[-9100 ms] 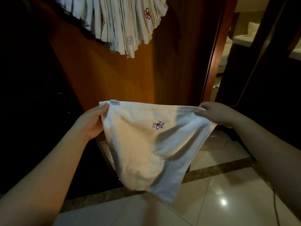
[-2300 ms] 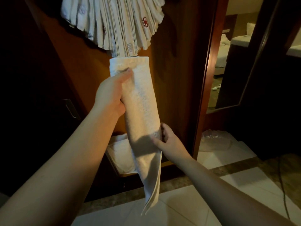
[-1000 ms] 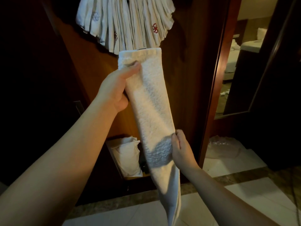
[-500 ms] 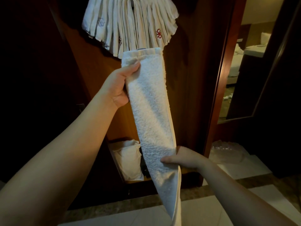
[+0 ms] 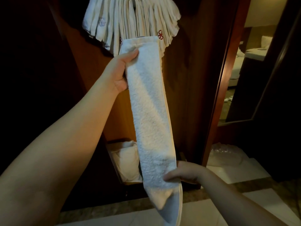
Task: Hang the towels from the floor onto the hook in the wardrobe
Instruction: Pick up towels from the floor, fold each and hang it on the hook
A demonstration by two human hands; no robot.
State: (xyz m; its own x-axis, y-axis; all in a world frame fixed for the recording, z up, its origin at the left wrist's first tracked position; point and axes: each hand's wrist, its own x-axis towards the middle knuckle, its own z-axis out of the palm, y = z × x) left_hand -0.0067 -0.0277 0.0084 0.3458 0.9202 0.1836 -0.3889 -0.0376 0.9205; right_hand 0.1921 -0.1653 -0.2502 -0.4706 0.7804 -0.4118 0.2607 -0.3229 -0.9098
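My left hand [image 5: 119, 71] gripped the upper end of the folded white towel [image 5: 149, 115], thumb curled over its front, just below the bunch of hung towels [image 5: 130, 22] in the wardrobe [image 5: 187, 79]. The towel ran down slantwise to my right hand [image 5: 182, 174], which pinched its lower part above the tiled floor [image 5: 228, 170].

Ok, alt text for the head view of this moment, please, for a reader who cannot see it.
A left hand grips the top of a folded white towel while the right hand holds its lower end, stretching it below a fan of hung towels in a dark wooden wardrobe. More white cloth sits low inside.
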